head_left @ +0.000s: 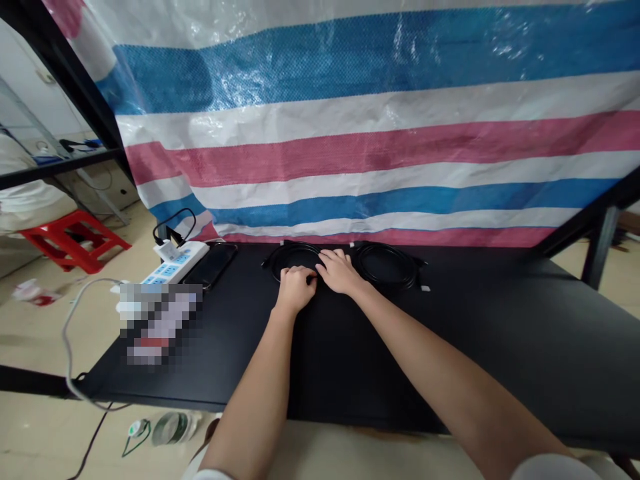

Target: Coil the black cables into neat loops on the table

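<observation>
Two coils of black cable lie side by side on a black tabletop (pixel 240 347). Around the near edge of the left coil of black cable (pixel 276 259), the fingers of my left hand (pixel 297 289) are curled, with their tips partly hidden. My right hand (pixel 339 271) rests palm down over the same coil's right side, its fingers extended and slightly apart. Just right of that hand sits the second coil of black cable (pixel 414 268), with small pale tags near its ends.
At the left stand a white power strip (pixel 197 252) with a plugged-in adapter (pixel 167 249) and a dark phone (pixel 214 263). A blurred-out item (pixel 165 327) lies nearby. Behind hangs a striped plastic sheet (pixel 350 153). A red stool (pixel 75 240) is on the floor.
</observation>
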{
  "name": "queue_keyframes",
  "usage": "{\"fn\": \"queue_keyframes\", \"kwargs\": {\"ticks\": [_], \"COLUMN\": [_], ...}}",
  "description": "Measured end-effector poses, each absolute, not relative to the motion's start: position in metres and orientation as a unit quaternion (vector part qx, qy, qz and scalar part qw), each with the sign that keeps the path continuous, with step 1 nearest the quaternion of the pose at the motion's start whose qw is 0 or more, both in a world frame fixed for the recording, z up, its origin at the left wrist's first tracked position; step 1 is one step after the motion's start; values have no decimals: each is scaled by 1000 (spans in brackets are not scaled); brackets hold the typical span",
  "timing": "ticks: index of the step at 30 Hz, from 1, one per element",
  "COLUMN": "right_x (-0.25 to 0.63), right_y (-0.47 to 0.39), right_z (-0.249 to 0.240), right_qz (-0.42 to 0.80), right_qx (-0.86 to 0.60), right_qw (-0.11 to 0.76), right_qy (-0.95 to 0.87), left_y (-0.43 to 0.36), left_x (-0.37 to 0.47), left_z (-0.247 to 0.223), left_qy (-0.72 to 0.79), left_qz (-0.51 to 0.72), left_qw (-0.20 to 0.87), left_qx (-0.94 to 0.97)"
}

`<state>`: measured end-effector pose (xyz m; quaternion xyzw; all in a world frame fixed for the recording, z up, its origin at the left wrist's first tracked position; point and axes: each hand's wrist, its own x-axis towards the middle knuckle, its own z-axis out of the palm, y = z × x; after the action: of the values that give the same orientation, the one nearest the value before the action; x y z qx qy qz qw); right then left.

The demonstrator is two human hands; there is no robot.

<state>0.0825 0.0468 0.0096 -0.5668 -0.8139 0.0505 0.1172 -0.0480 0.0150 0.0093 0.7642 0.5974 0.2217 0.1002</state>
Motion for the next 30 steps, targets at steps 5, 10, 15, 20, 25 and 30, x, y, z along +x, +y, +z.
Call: {"fn": "queue_keyframes", "kwargs": {"ticks": [5, 10, 15, 20, 25, 30], "right_x": [92, 104, 121, 149, 179, 210], "right_y": [49, 42, 30, 24, 18, 13], "right_z": [-2, -3, 10, 19, 21, 29], "right_qz": [58, 76, 72, 44, 18, 22], "right_qx": [-557, -543, -564, -584, -638, -729], "right_qw": [192, 271, 318, 363, 403, 392], "right_qy": [-806, -791, -759, -724, -656, -560], "left_y": [16, 13, 12, 12, 10, 13], "left_x": [-46, -43, -42, -41, -38, -37], "left_z": [4, 4, 6, 7, 9, 8], "left_qy": [585, 587, 602, 611, 590, 583], "left_qz": [220, 231, 235, 253, 268, 305], "left_qw": [104, 108, 113, 108, 102, 76], "left_qx": [774, 768, 755, 743, 755, 749]}}
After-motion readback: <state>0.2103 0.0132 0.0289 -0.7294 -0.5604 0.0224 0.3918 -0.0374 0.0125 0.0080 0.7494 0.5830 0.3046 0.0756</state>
